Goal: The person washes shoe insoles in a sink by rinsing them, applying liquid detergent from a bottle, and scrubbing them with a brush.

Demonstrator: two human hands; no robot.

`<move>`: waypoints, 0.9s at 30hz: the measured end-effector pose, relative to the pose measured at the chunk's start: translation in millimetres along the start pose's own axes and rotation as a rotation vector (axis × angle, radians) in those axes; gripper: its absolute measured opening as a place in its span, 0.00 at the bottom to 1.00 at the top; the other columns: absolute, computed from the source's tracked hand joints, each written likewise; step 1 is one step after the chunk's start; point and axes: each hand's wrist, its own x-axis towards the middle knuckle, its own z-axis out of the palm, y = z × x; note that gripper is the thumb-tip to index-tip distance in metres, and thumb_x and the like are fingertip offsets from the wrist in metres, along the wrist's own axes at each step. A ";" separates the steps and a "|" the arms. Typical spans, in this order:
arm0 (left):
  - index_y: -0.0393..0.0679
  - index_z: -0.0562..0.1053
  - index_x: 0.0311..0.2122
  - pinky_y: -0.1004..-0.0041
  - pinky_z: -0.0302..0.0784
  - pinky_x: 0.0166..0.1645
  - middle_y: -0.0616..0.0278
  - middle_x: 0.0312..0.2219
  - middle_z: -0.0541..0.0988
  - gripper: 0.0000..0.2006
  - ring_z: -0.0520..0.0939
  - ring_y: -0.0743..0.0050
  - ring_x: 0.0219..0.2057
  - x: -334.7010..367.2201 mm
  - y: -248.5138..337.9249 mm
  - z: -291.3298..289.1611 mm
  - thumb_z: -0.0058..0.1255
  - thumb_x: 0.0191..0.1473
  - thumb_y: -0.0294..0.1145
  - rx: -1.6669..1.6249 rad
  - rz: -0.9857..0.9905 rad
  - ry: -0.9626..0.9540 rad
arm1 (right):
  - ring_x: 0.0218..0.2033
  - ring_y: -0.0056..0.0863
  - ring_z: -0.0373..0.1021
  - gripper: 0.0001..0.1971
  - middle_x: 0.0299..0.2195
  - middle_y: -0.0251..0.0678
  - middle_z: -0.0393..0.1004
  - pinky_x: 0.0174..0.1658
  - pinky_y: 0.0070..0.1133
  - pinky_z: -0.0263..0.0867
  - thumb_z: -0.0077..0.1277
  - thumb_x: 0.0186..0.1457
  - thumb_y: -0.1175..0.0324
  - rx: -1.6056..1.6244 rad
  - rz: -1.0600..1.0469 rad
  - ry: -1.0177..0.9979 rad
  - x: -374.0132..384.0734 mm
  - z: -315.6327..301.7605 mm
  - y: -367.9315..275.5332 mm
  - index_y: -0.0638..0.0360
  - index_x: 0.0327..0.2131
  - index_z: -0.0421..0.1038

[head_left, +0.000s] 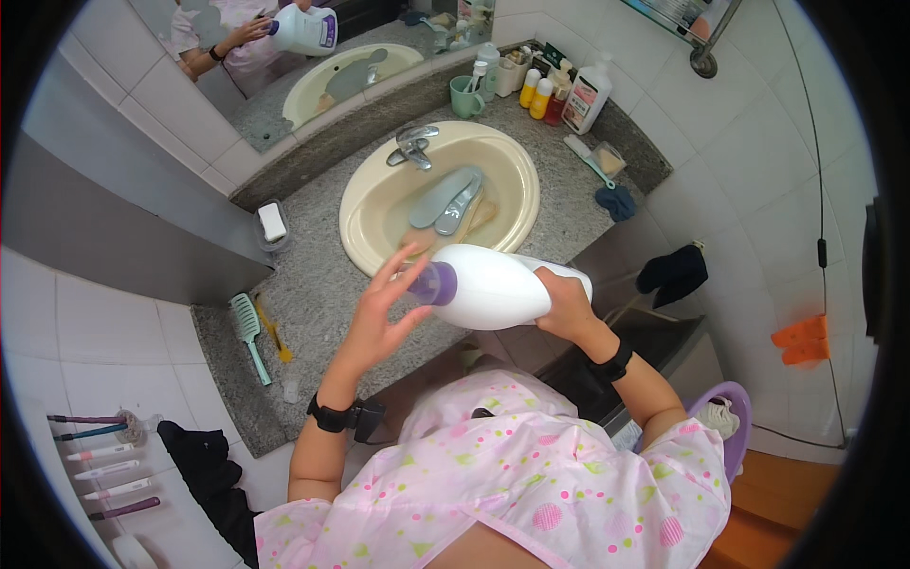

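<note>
My right hand [569, 305] grips a large white detergent bottle [498, 292] by its handle. The bottle lies on its side in the air, in front of the sink's near rim, with its purple cap [436, 284] pointing left. Around the cap, my left hand [377, 308] has its fingers spread, thumb below and fingers above; whether it touches the cap I cannot tell. In the cream oval sink [524, 190], grey-blue insoles [445, 196] with tan ones partly under them lie in what looks like water.
A chrome faucet [411, 147] rises at the sink's back. Several bottles stand at the back right beside a green cup [466, 98]. A brush [590, 161] lies right of the sink. On the left are a soap bar [272, 222] and a green hairbrush [248, 327].
</note>
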 end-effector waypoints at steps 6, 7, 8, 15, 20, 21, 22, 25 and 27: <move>0.39 0.71 0.49 0.70 0.70 0.47 0.54 0.39 0.73 0.22 0.74 0.62 0.42 10.0 7.3 21.0 0.59 0.46 0.28 -0.031 -0.455 0.143 | 0.24 0.45 0.72 0.13 0.21 0.44 0.72 0.27 0.31 0.67 0.58 0.41 0.70 -0.037 0.002 0.000 -5.1 4.9 3.1 0.58 0.32 0.68; 0.39 0.71 0.47 0.70 0.71 0.46 0.55 0.39 0.73 0.20 0.75 0.60 0.42 11.6 6.7 21.5 0.58 0.47 0.29 0.005 -0.428 0.137 | 0.24 0.45 0.72 0.13 0.21 0.44 0.72 0.27 0.31 0.67 0.58 0.41 0.70 -0.046 0.008 0.002 -4.6 3.4 2.4 0.58 0.32 0.68; 0.38 0.72 0.46 0.69 0.72 0.45 0.55 0.38 0.73 0.18 0.75 0.59 0.41 13.5 5.9 22.1 0.58 0.48 0.29 0.041 -0.400 0.130 | 0.24 0.45 0.72 0.13 0.21 0.44 0.72 0.27 0.31 0.67 0.57 0.41 0.70 -0.056 0.014 0.004 -3.8 1.8 1.9 0.58 0.32 0.68; 0.38 0.65 0.50 0.64 0.73 0.42 0.49 0.40 0.74 0.22 0.78 0.52 0.40 31.3 13.0 19.7 0.56 0.51 0.32 0.036 -0.043 0.202 | 0.25 0.45 0.72 0.13 0.21 0.45 0.73 0.27 0.31 0.67 0.57 0.41 0.71 -0.038 0.037 0.027 -4.7 -5.9 6.2 0.58 0.32 0.67; 0.38 0.63 0.49 0.59 0.72 0.44 0.43 0.42 0.73 0.23 0.76 0.41 0.42 28.7 -1.0 26.4 0.56 0.52 0.36 0.149 -0.294 -0.141 | 0.26 0.46 0.72 0.12 0.22 0.43 0.73 0.28 0.29 0.68 0.57 0.38 0.73 -0.049 0.075 0.035 -14.0 -3.8 15.1 0.58 0.29 0.68; 0.38 0.63 0.49 0.59 0.72 0.44 0.43 0.42 0.73 0.23 0.76 0.41 0.42 29.1 -2.7 26.2 0.56 0.52 0.36 0.148 -0.293 -0.146 | 0.26 0.46 0.72 0.12 0.22 0.43 0.73 0.28 0.29 0.68 0.57 0.38 0.73 -0.048 0.080 0.036 -15.2 -4.4 14.9 0.58 0.29 0.68; 0.38 0.63 0.49 0.58 0.72 0.41 0.43 0.40 0.73 0.23 0.77 0.42 0.40 30.2 -4.7 25.3 0.56 0.52 0.38 0.159 -0.198 -0.145 | 0.26 0.46 0.72 0.12 0.22 0.43 0.72 0.28 0.29 0.68 0.57 0.38 0.73 -0.044 0.077 0.048 -15.8 -5.4 14.3 0.58 0.29 0.68; 0.38 0.63 0.48 0.57 0.73 0.37 0.42 0.39 0.73 0.23 0.77 0.43 0.38 34.9 -10.7 23.4 0.55 0.52 0.40 0.216 -0.054 -0.167 | 0.25 0.46 0.72 0.11 0.21 0.44 0.72 0.27 0.31 0.67 0.57 0.39 0.73 -0.045 0.082 0.064 -17.5 -6.2 16.9 0.58 0.29 0.67; 0.39 0.63 0.48 0.58 0.73 0.36 0.41 0.40 0.73 0.23 0.77 0.43 0.38 40.0 -9.9 25.2 0.55 0.53 0.41 0.261 -0.005 -0.186 | 0.24 0.46 0.72 0.11 0.20 0.45 0.72 0.27 0.32 0.67 0.57 0.39 0.72 -0.051 0.085 0.068 -17.2 -6.7 17.0 0.57 0.30 0.66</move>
